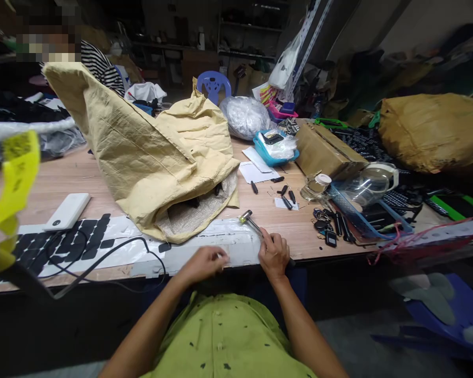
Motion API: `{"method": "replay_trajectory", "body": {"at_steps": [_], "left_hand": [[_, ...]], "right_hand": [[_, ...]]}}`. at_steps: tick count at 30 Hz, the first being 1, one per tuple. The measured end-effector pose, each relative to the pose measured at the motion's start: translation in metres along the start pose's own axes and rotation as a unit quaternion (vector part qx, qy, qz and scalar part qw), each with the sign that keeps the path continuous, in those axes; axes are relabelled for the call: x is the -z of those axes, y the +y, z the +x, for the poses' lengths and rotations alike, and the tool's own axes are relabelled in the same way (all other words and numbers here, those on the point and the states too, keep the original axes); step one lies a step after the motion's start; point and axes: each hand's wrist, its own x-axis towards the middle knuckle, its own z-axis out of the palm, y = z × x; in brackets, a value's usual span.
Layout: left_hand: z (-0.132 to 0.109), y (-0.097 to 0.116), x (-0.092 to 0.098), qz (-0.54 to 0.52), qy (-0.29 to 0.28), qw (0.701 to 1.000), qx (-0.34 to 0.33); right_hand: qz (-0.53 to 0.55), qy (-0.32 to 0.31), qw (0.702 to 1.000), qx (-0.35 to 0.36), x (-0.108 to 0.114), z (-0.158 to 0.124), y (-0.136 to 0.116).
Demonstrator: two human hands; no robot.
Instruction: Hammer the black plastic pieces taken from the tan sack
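My right hand (274, 254) is wrapped round the handle of a small hammer (254, 224), whose metal head points up and left over the table edge. To its left, my left hand (205, 264) hovers by the front edge with fingers curled together; whether anything small is between them is too small to tell. Beneath both hands lies a pale grey strip (236, 249) along the edge. A large tan sack (142, 152) rests behind, its mouth open toward me, with dark pieces just inside.
Black tiles on a sheet (82, 239), a white power bank (68, 211) and a looped cable lie left. Black handles, keys (321, 220), a glass jug (372, 184), a blue tray and a cardboard box (327, 149) stand right. A person in a striped sleeve (100, 65) sits behind.
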Motion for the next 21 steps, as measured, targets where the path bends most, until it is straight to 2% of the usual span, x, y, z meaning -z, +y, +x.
{"method": "replay_trajectory", "body": {"at_steps": [1, 3, 4, 6, 9, 12, 16, 19, 21], "left_hand": [[0.008, 0.004, 0.018, 0.032, 0.072, 0.997, -0.009], [0.026, 0.007, 0.052, 0.129, 0.238, 0.963, 0.010], [0.036, 0.007, 0.066, 0.175, 0.297, 0.938, 0.027], [0.054, 0.005, 0.088, 0.240, 0.354, 0.900, 0.082], [0.073, 0.000, 0.103, 0.280, 0.353, 0.882, 0.140], [0.081, -0.003, 0.105, 0.292, 0.346, 0.881, 0.141], [0.079, -0.002, 0.106, 0.315, 0.325, 0.881, 0.140], [0.071, 0.000, 0.109, 0.335, 0.303, 0.884, 0.118], [0.062, 0.002, 0.105, 0.339, 0.300, 0.889, 0.068]], "right_hand": [[-0.002, 0.003, 1.000, 0.000, -0.001, 0.000, -0.001], [-0.007, 0.011, 1.000, -0.001, -0.002, 0.001, -0.002], [-0.009, 0.015, 1.000, 0.000, -0.002, 0.001, -0.003], [-0.012, 0.023, 1.000, 0.001, -0.003, 0.002, -0.004], [-0.007, 0.019, 1.000, -0.002, -0.003, 0.002, -0.006], [0.004, 0.001, 1.000, -0.012, -0.001, 0.003, -0.007], [0.006, -0.020, 1.000, -0.021, -0.001, 0.003, -0.008], [0.005, -0.023, 0.999, -0.022, -0.001, 0.004, -0.008], [0.003, -0.021, 0.999, -0.024, -0.001, 0.004, -0.009]]}}
